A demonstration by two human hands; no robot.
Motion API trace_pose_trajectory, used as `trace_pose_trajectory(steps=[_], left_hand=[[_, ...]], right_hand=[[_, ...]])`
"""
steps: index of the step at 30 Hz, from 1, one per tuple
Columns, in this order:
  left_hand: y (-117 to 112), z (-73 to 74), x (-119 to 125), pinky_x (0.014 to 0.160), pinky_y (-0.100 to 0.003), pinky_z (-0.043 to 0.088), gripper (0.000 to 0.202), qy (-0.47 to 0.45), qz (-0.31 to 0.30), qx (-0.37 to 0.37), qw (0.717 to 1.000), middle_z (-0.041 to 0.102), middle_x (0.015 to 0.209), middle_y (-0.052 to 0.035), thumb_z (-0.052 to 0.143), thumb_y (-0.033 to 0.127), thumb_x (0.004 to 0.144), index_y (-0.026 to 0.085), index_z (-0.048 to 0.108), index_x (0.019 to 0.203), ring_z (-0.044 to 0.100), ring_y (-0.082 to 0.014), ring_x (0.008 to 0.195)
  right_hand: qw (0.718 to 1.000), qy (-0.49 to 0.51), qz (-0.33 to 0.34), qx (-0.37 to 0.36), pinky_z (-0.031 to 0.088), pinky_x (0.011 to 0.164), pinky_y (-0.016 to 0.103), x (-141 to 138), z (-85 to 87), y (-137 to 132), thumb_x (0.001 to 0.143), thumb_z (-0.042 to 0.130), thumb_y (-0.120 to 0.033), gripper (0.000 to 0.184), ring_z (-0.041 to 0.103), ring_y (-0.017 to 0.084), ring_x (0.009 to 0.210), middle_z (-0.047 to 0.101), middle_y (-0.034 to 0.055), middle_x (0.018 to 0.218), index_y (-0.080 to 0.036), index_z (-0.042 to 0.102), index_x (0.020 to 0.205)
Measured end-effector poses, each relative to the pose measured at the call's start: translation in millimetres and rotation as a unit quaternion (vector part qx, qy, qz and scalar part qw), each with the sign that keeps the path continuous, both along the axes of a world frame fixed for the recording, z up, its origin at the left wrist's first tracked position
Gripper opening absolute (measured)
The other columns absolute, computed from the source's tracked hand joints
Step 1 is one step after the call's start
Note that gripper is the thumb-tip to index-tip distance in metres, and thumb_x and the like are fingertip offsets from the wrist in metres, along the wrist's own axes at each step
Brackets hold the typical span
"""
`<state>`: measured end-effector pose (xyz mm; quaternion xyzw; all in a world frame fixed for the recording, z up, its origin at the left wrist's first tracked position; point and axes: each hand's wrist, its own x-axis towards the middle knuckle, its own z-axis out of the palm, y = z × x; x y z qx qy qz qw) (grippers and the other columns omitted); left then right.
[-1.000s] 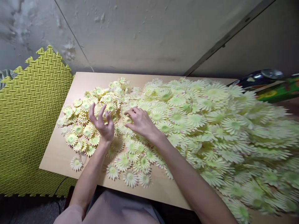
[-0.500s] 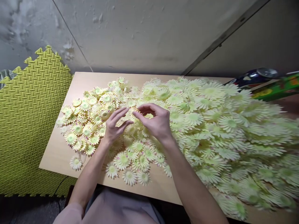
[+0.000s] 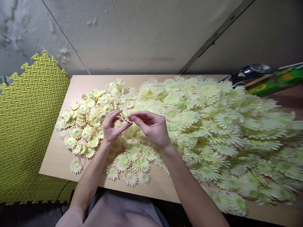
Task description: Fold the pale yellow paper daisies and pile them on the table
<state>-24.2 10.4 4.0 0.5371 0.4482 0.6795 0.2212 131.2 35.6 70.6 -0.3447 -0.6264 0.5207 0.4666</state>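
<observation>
Over the middle of the flower heap, my left hand [image 3: 110, 128] and my right hand [image 3: 153, 128] meet almost fingertip to fingertip. Between them is a small pale artificial flower [image 3: 124, 119], seen nearly edge-on and partly covered by the fingers. My left thumb and fingers curve around its left side. On the other side, my right thumb and forefinger are pinched together at its edge. Loose artificial flower heads [image 3: 94, 121], cream with green centres and purplish tips, lie in a smaller-petalled pile to the left. A deeper mass of larger flower heads [image 3: 208, 126] spreads to the right.
The flowers lie on a light wooden table [image 3: 59, 162] against a grey wall [image 3: 132, 37]. A yellow foam mat [image 3: 30, 126] stands at the left edge. A dark blue can [image 3: 248, 74] and a green package [image 3: 276, 80] are at the back right.
My right hand has moved left, and its thumb and forefinger have closed into a pinch. My left fingers have curled in more. The view has shifted slightly.
</observation>
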Motion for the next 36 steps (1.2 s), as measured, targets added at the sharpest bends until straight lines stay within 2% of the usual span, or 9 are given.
trace_pose_trajectory(steps=[5, 10, 13, 16, 19, 24, 28, 32, 36], left_hand=[[-0.1, -1.8, -0.6, 0.082, -0.034, 0.062, 0.05, -0.069, 0.024, -0.025, 0.997, 0.074, 0.104, -0.0062, 0.087, 0.024, 0.065, 0.027, 0.073, 0.113, 0.07, -0.017, 0.092], [-4.1, 3.1, 0.1, 0.075, -0.033, 0.062, 0.029, -0.03, -0.041, -0.054, 0.997, 0.075, 0.1, -0.0068, 0.077, 0.025, 0.078, 0.026, 0.076, 0.106, 0.071, -0.017, 0.089], [-3.8, 4.5, 1.4, 0.079, -0.035, 0.061, 0.037, 0.022, -0.095, 0.002, 0.995, 0.074, 0.106, -0.0074, 0.077, 0.022, 0.078, 0.029, 0.073, 0.115, 0.069, -0.0187, 0.098], [-0.8, 3.5, 3.6, 0.089, -0.041, 0.058, 0.054, 0.105, -0.123, 0.062, 0.985, 0.075, 0.11, -0.0068, 0.082, 0.023, 0.073, 0.033, 0.067, 0.123, 0.064, -0.0215, 0.109], [3.0, 1.4, 4.8, 0.094, -0.047, 0.056, 0.061, 0.153, -0.126, 0.074, 0.977, 0.075, 0.111, -0.0059, 0.084, 0.025, 0.069, 0.037, 0.065, 0.126, 0.064, -0.0226, 0.11], [6.5, -2.5, 2.5, 0.095, -0.053, 0.056, 0.075, 0.177, -0.135, 0.07, 0.972, 0.073, 0.118, -0.0048, 0.089, 0.032, 0.061, 0.039, 0.06, 0.13, 0.063, -0.0243, 0.114], [4.9, -7.2, 3.3, 0.09, -0.047, 0.06, 0.082, 0.158, -0.186, 0.032, 0.969, 0.072, 0.117, -0.0073, 0.088, 0.034, 0.059, 0.039, 0.056, 0.134, 0.067, -0.0232, 0.108], [2.5, -12.1, 8.2, 0.091, -0.043, 0.058, 0.075, 0.128, -0.196, 0.032, 0.972, 0.071, 0.117, -0.0081, 0.086, 0.029, 0.064, 0.037, 0.058, 0.133, 0.066, -0.0218, 0.111], [0.9, -11.4, 13.7, 0.089, -0.04, 0.058, 0.053, 0.127, -0.164, 0.024, 0.978, 0.071, 0.113, -0.0098, 0.081, 0.022, 0.073, 0.029, 0.068, 0.123, 0.067, -0.021, 0.107]], right_hand=[[0.999, 0.015, -0.023, -0.023, 0.061, 0.093, 0.042, 5.3, -7.2, -5.0, 0.085, 0.072, -0.037, 0.017, 0.074, 0.022, 0.094, 0.077, 0.005, 0.099, -0.024, 0.076, 0.095], [0.995, 0.029, -0.024, -0.091, 0.063, 0.091, 0.043, 15.6, -20.6, -5.8, 0.084, 0.072, -0.044, 0.029, 0.075, 0.024, 0.095, 0.076, 0.0077, 0.106, -0.022, 0.075, 0.102], [0.988, 0.021, 0.016, -0.152, 0.064, 0.089, 0.041, 19.5, -24.6, -6.0, 0.08, 0.076, -0.045, 0.042, 0.075, 0.024, 0.098, 0.074, 0.0101, 0.115, -0.021, 0.071, 0.114], [0.985, 0.005, 0.056, -0.166, 0.065, 0.083, 0.036, 20.2, -25.3, -6.7, 0.074, 0.081, -0.043, 0.05, 0.073, 0.024, 0.102, 0.072, 0.0103, 0.121, -0.022, 0.07, 0.118], [0.985, 0.01, 0.064, -0.157, 0.064, 0.081, 0.034, 21.6, -28.7, -5.1, 0.073, 0.082, -0.04, 0.043, 0.073, 0.024, 0.1, 0.075, 0.0085, 0.113, -0.023, 0.074, 0.112], [0.977, 0.08, -0.027, -0.194, 0.064, 0.073, 0.029, 31.5, -49.9, 3.8, 0.062, 0.09, -0.034, 0.035, 0.075, 0.018, 0.077, 0.079, 0.0031, 0.085, -0.022, 0.078, 0.093], [0.967, 0.145, -0.011, -0.211, 0.06, 0.06, 0.022, 34.1, -62.3, 6.2, 0.059, 0.091, -0.029, 0.027, 0.071, 0.013, 0.063, 0.076, -0.0014, 0.071, -0.023, 0.077, 0.081], [0.962, 0.166, 0.013, -0.218, 0.059, 0.061, 0.019, 30.8, -63.8, 5.5, 0.057, 0.093, -0.026, 0.032, 0.071, 0.012, 0.063, 0.076, -0.0018, 0.07, -0.022, 0.074, 0.082], [0.947, 0.184, 0.055, -0.258, 0.059, 0.058, 0.02, 30.1, -64.0, 6.1, 0.058, 0.093, -0.03, 0.043, 0.072, 0.013, 0.063, 0.077, -0.0008, 0.074, -0.021, 0.068, 0.092]])
